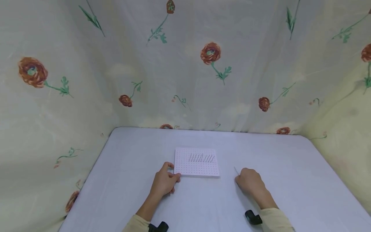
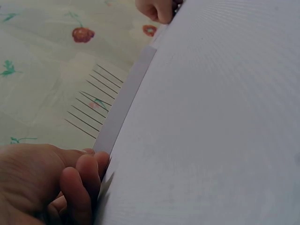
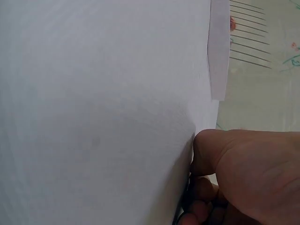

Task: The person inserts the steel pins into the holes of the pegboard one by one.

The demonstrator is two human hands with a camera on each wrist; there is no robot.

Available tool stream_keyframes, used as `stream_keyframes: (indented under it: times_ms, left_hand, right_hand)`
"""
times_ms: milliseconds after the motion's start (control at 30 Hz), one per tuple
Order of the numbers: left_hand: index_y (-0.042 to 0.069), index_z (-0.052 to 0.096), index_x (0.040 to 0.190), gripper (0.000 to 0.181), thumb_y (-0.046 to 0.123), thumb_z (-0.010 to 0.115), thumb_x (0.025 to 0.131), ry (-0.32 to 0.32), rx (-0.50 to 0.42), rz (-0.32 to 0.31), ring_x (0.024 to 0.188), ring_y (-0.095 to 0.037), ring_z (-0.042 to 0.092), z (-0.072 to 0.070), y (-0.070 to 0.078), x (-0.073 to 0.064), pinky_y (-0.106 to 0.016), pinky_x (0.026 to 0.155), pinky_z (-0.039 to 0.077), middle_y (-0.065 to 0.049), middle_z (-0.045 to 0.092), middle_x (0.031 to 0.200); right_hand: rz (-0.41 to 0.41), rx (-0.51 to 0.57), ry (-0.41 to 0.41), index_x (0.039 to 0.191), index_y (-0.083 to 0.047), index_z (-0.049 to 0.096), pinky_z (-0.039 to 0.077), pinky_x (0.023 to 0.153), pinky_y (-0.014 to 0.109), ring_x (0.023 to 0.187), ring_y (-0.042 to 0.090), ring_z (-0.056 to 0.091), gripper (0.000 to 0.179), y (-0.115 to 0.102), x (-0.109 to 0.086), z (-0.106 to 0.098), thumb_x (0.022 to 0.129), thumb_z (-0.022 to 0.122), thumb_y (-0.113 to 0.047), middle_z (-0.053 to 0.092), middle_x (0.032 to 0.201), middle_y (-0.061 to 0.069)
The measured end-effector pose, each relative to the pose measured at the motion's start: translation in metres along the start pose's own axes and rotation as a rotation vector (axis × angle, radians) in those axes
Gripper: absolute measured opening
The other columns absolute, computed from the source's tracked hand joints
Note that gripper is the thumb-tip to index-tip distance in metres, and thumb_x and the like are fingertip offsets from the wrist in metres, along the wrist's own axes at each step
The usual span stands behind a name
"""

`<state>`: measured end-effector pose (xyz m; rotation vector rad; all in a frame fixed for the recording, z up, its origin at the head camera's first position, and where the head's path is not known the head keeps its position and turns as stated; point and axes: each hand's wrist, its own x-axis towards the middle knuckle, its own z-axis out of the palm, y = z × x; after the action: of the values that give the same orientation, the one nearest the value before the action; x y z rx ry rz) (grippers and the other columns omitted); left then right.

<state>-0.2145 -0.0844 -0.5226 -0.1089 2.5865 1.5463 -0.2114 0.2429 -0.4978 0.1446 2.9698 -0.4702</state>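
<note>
A white perforated board [image 1: 195,167] lies on the table, with a grid of small holes across its top. Several thin dark pins [image 1: 201,158] stand in a row in its farther half, some of them leaning. My left hand [image 1: 166,181] holds the board's near left corner, the thumb at the front edge and a finger along the left side. To the right of the board and apart from it, my right hand [image 1: 250,182] pinches a thin pin [image 1: 236,170] low over the table. In the right wrist view the right hand's fingers are curled, and that pin cannot be made out.
A white cloth covers the table [image 1: 130,154]. Behind it and along its sides hangs a pale curtain [image 1: 179,80] printed with flowers. A black wrist device [image 1: 253,217] sits at the right cuff, and another [image 1: 158,227] at the left cuff.
</note>
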Motion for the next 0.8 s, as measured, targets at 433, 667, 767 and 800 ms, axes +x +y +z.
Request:
stream_keyframes:
  times_ms: [433, 667, 767, 800]
  left_hand:
    - [0.009, 0.05, 0.13, 0.042, 0.018, 0.072, 0.095, 0.025, 0.004, 0.006, 0.039, -0.013, 0.053, 0.0, 0.0, 0.002, -0.021, 0.038, 0.041, 0.002, 0.071, 0.074]
    - [0.01, 0.05, 0.13, 0.042, 0.018, 0.072, 0.095, 0.019, 0.004, -0.002, 0.039, -0.013, 0.053, 0.0, -0.001, 0.001, -0.022, 0.038, 0.042, 0.002, 0.07, 0.074]
    - [0.009, 0.05, 0.13, 0.042, 0.019, 0.072, 0.095, 0.018, 0.004, 0.005, 0.039, -0.013, 0.054, 0.001, -0.002, 0.001, -0.022, 0.038, 0.043, 0.002, 0.071, 0.074]
    - [0.009, 0.05, 0.13, 0.042, 0.019, 0.072, 0.095, 0.017, 0.006, 0.006, 0.039, -0.013, 0.054, 0.001, -0.002, 0.0, -0.022, 0.038, 0.043, 0.002, 0.071, 0.074]
  right_hand:
    - [-0.025, 0.227, 0.009, 0.093, -0.003, 0.051, 0.04, 0.06, 0.03, 0.07, 0.02, 0.051, 0.01, 0.004, -0.008, -0.011, 0.091, 0.05, -0.013, 0.055, 0.078, 0.007]
    - [-0.025, 0.266, 0.035, 0.106, 0.0, 0.056, 0.047, 0.068, 0.033, 0.082, 0.022, 0.058, 0.017, 0.004, -0.006, -0.011, 0.095, 0.054, -0.013, 0.063, 0.093, 0.012]
    - [-0.015, 0.292, 0.039, 0.114, 0.001, 0.058, 0.048, 0.07, 0.034, 0.084, 0.022, 0.059, 0.024, 0.004, -0.005, -0.009, 0.095, 0.054, -0.013, 0.066, 0.1, 0.013]
    - [-0.008, 0.303, 0.043, 0.115, 0.0, 0.059, 0.047, 0.07, 0.033, 0.084, 0.022, 0.059, 0.025, 0.004, -0.005, -0.008, 0.095, 0.053, -0.012, 0.066, 0.1, 0.013]
